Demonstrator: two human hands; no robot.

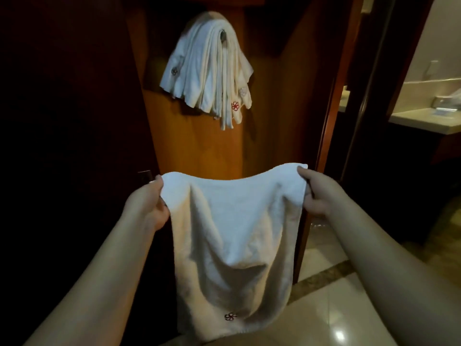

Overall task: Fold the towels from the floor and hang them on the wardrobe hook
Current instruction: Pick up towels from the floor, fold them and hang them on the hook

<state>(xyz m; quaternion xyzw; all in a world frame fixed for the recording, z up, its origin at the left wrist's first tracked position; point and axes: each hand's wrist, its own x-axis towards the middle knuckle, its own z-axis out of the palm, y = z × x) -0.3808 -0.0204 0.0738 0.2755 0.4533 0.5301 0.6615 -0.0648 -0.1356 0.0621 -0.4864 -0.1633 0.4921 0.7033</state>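
I have a white towel (233,236) held up between both hands, and its long axis runs straight down from my grip toward the floor (331,318). The top edge spans hand to hand and sags a little in the middle. My left hand (149,203) pinches the top left corner, thumb on my side of the cloth and fingers curled behind it. My right hand (315,193) grips the top right corner the same way, fingers wrapped round the edge. The two hands are well apart, at about the same height.

The towel looks soft and thick, with loose vertical folds running down from each corner and a deep hollow in the middle. Its bottom edge hangs lowest in view, and near that edge, below and between my hands, sits a small dark flower-shaped emblem (230,316). I cannot tell whether the cloth is single or doubled over.

Above and beyond my hands, a bunch of folded white towels (207,66) hangs on the wooden wardrobe panel (199,151), draped over a hook (222,36) that barely shows through the cloth. Their strips fan downward, and one carries a red flower emblem (235,105). Past my right hand, a doorway opens onto a pale counter (424,119).
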